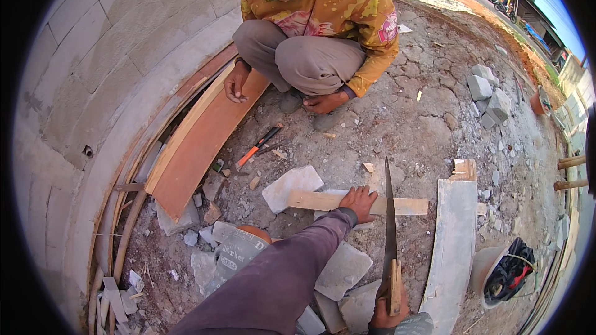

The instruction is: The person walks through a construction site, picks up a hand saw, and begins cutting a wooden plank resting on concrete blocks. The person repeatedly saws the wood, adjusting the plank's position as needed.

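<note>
My left hand (359,203) grips a short wooden board (403,206) from above, its fingers bent over the far edge. The board lies crosswise over pale block pieces. In my right hand (390,313) is a handsaw (390,229), held by its wooden handle. Its blade points away from me and lies across the board, just right of my left hand. Whether the teeth have cut into the wood cannot be seen. A pale flat block (292,188) sits beside the board's left end.
A person (316,31) in a yellow hoodie crouches opposite, one hand above a reddish plank (208,139) by the block wall. An orange-handled tool (257,147) lies on the ground. At right are a long grey board (452,242) and a bucket (487,267) with dark contents.
</note>
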Motion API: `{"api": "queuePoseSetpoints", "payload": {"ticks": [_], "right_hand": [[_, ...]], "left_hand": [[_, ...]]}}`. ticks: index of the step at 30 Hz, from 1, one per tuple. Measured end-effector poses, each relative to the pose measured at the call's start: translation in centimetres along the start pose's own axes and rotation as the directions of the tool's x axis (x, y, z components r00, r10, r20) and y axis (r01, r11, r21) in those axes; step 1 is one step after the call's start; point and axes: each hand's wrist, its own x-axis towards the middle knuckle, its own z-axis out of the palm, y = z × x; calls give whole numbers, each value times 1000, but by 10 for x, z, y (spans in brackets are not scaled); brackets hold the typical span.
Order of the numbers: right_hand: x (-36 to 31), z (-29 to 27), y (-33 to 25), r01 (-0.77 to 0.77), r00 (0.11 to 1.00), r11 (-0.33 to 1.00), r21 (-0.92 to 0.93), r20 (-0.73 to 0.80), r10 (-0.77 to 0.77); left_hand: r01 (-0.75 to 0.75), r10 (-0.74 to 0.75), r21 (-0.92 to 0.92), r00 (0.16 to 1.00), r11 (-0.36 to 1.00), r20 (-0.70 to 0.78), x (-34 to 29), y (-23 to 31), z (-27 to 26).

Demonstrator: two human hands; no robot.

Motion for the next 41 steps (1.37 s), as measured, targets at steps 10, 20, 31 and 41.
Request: {"api": "queuePoseSetpoints", "payload": {"ticks": [10,20,31,41], "right_hand": [[-4,2,-7,-160,986,987,16,-35,160],[-6,14,14,-58,995,958,281,-58,77],[-11,7,8,-207,978,889,408,50,205],[-12,3,6,-163,984,890,425,7,177]], "left_hand": [[16,-15,-11,1000,1000,15,1,-1,4],[0,0,8,1000,1000,-14,0,-1,5],[-1,1,0,1000,1000,20,1,-1,3],[15,-18,31,997,999,70,2,1,-2]]}}
